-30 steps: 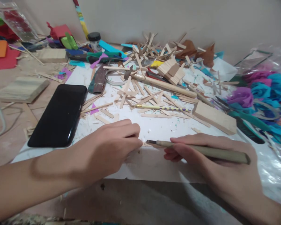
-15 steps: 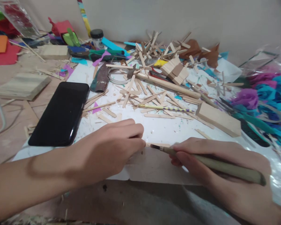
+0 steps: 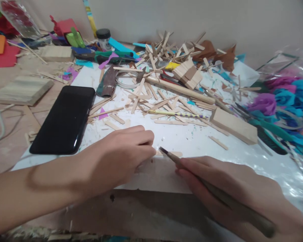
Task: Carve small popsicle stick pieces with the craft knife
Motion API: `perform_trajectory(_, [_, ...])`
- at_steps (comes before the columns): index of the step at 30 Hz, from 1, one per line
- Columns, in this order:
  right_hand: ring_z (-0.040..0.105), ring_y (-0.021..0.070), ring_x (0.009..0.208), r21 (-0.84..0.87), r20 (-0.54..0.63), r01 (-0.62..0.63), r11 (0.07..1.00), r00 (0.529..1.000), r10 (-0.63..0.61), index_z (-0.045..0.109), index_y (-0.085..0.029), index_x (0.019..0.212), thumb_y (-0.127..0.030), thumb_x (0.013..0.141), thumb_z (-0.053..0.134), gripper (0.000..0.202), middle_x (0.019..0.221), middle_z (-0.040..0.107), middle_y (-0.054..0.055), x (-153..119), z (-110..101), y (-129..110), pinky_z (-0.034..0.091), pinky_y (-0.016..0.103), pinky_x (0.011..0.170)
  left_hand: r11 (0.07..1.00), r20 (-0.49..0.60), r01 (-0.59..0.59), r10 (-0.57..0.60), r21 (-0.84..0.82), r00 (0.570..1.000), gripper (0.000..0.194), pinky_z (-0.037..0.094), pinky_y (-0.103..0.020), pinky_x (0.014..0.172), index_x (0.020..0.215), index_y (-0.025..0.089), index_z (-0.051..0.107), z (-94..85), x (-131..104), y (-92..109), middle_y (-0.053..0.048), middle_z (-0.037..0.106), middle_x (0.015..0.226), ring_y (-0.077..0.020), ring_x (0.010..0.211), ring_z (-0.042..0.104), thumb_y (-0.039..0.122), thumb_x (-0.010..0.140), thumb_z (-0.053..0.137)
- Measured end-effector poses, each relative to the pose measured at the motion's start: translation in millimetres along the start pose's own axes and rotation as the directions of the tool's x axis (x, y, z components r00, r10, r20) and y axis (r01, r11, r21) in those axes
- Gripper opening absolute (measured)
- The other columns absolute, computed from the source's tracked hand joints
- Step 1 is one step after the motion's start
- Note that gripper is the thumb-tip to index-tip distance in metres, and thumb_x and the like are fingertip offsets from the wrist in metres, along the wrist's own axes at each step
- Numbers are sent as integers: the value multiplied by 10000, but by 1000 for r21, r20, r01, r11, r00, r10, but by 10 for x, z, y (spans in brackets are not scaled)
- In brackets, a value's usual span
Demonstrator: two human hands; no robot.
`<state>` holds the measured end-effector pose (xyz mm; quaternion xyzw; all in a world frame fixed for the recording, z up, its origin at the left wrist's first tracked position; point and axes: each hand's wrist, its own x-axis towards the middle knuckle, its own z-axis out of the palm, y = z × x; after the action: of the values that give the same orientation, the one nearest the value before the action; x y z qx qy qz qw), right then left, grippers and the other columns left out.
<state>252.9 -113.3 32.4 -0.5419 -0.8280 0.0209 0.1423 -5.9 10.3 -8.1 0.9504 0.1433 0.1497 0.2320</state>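
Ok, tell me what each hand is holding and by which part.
The right hand holds a bladed tool by its handle's front; the left hand holds a flat wooden stick by its left end.

The phone [image 3: 63,119] lies on the paper [image 3: 189,141], left of centre, with a block [image 3: 22,90] on the bench [image 3: 40,74] to its left. Behind the hands, the pencil [image 3: 176,114] lies among sticks [image 3: 164,101]; the hammer [image 3: 179,88] is behind it. Paper flowers [image 3: 280,97] sit at the right edge.

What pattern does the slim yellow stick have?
The stick has purple spots, best seen in the head view.
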Motion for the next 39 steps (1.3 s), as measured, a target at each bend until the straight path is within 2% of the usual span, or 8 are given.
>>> perform_trajectory(6, [811, 207, 569, 59, -21, -19, 998, 1000, 21, 836, -324, 1044, -221, 1015, 615, 245, 796, 880, -14, -10, -35, -14, 546, 291, 457, 1000, -43, -21, 21, -8, 999, 335, 425, -321, 810, 1093, 176, 779, 9, 5, -18, -18, 669, 1024, -173, 937, 569, 21, 1058, 483])
perform_trajectory(10, [811, 223, 565, 74, -83, -25, 997, 996, 32, 804, -334, 986, -249, 1038, 585, 241, 815, 885, -14, -35, 37, -1, 533, 329, 450, 1000, -35, -22, 21, -12, 999, 309, 428, -317, 817, 1104, 175, 778, 3, 1, -21, -16, 665, 1037, -170, 942, 562, 33, 1054, 508])
perform_trajectory(18, [845, 217, 693, 350, -90, -107, 931, 985, 147, 801, -349, 1006, -188, 1010, 682, 200, 908, 894, -10, -37, 37, -5, 589, 307, 538, 1000, -17, -15, 15, -5, 1000, 297, 431, -312, 824, 1100, 195, 755, 33, -8, -41, -9, 674, 1055, -169, 954, 568, 30, 1059, 511])
perform_trajectory(21, [816, 209, 640, 382, -97, -94, 919, 985, 141, 805, -367, 1007, -183, 1006, 701, 212, 861, 879, -34, 8, 12, -12, 565, 315, 505, 1000, -11, -16, 16, -14, 1000, 304, 428, -315, 820, 1112, 194, 748, 45, -20, -54, -10, 673, 1067, -170, 954, 566, 19, 1056, 506])
perform_trajectory(24, [775, 195, 579, 448, -131, -145, 882, 965, 226, 826, -379, 950, -201, 993, 731, 206, 783, 854, -54, 66, 10, -8, 557, 307, 477, 999, -17, -23, 23, -27, 1000, 306, 420, -325, 802, 1098, 178, 758, 42, -28, -41, -13, 667, 1050, -171, 931, 555, 18, 1058, 500])
perform_trajectory(28, [794, 200, 614, 506, -54, -266, 821, 940, 338, 861, -361, 853, -284, 954, 802, 140, 802, 876, -44, 179, -54, 22, 580, 282, 489, 999, -3, -12, 12, -33, 1000, 290, 411, -331, 798, 1077, 169, 766, 28, -29, -28, -12, 658, 1044, -175, 941, 556, 10, 1025, 529])
perform_trajectory(34, [709, 176, 502, 526, 128, -325, 786, 944, 305, 868, -329, 766, -351, 938, 810, 183, 661, 807, -36, 435, -223, 44, 511, 271, 430, 998, -11, -34, 34, -46, 999, 311, 405, -324, 789, 1166, 185, 761, 34, -28, -60, -10, 644, 1043, -178, 919, 541, 26, 1045, 524])
perform_trajectory(39, [729, 170, 514, 507, 65, -331, 795, 935, 348, 858, -316, 778, -340, 961, 818, 189, 666, 816, -32, 352, -157, -46, 523, 248, 426, 997, -35, -47, 46, -57, 998, 322, 411, -324, 791, 1145, 185, 761, 62, -27, -61, -20, 662, 1051, -184, 926, 552, 8, 1029, 518])
